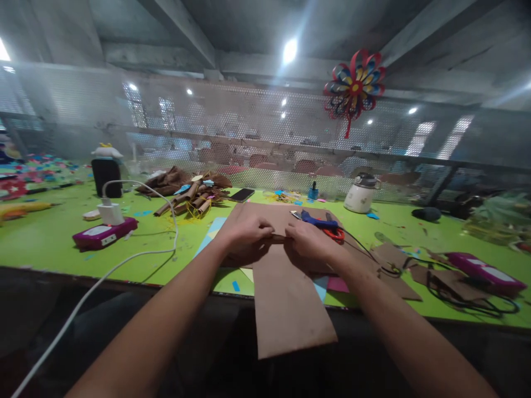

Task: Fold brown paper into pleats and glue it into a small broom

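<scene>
A long brown paper strip (pixel 290 309) hangs over the table's front edge toward me. Its far end looks folded or rolled between my hands. My left hand (pixel 249 232) pinches that end from the left, fingers closed. From the right, my right hand (pixel 309 239) grips the same end with closed fingers. Beneath both hands lies a brown cardboard sheet (pixel 249 210). A blue glue gun (pixel 317 220) rests on the sheet just beyond my right hand, with orange-handled scissors (pixel 335 235) beside it.
On the green table (pixel 37 237) are purple power strips (pixel 103 233) at both sides, a white cable (pixel 124 258), rolled brown paper pieces (pixel 194 196), a phone (pixel 243 195) and a white jug (pixel 359 196). Cardboard scraps (pixel 394 276) and a black cord lie right.
</scene>
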Available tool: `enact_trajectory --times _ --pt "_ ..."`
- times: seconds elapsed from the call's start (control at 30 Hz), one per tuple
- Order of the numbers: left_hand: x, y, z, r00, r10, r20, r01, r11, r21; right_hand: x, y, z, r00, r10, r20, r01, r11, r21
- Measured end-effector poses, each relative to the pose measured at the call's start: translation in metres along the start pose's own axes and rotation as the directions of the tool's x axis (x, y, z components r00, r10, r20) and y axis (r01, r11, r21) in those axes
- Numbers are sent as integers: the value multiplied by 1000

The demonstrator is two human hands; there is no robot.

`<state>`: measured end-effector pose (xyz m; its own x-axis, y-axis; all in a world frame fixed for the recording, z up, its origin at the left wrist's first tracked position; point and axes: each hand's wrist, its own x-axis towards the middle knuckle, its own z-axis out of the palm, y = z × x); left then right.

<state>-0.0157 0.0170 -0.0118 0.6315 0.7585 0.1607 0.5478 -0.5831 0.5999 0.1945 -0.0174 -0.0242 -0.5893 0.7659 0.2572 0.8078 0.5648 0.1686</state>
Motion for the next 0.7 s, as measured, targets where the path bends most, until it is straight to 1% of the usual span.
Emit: enact_trajectory --times 0.03,0.07,0.13,0.2,0.33,0.4,0.47,0.6,0.7 --pt "2 0 -2 999 -1 -45 4 999 52 1 -1 -1 999 -9 -44 9 1000 -9" --pt "3 -1 -4 998 4 -64 1 997 78 2 -3 -2 996 -19 -90 18 1000 -18" --pt "5 -6 -8 1000 11 -13 -10 997 70 2 -9 -5 985 -40 -167 35 999 -35" --pt "4 -11 -12 997 9 81 -10 1000 21 1 -14 -7 975 -62 -214 51 997 -56" --pt "-2 -14 -18 986 -16 167 36 992 -120 3 -19 -10 959 -93 -267 65 992 -112" --pt "-7 -11 -19 980 -20 200 62 977 -202 4 -19 -10 946 -101 -309 63 990 -128" --pt "-11 -6 -20 978 -22 207 84 952 -294 4 -18 -11 927 -105 -359 65 991 -119" --pt "-14 3 -14 982 -48 185 134 866 -482 3 -17 -13 889 -101 -446 80 995 -67" --pt "-11 7 -4 982 -17 186 129 782 -610 3 -15 -13 863 -64 -501 51 998 -40"
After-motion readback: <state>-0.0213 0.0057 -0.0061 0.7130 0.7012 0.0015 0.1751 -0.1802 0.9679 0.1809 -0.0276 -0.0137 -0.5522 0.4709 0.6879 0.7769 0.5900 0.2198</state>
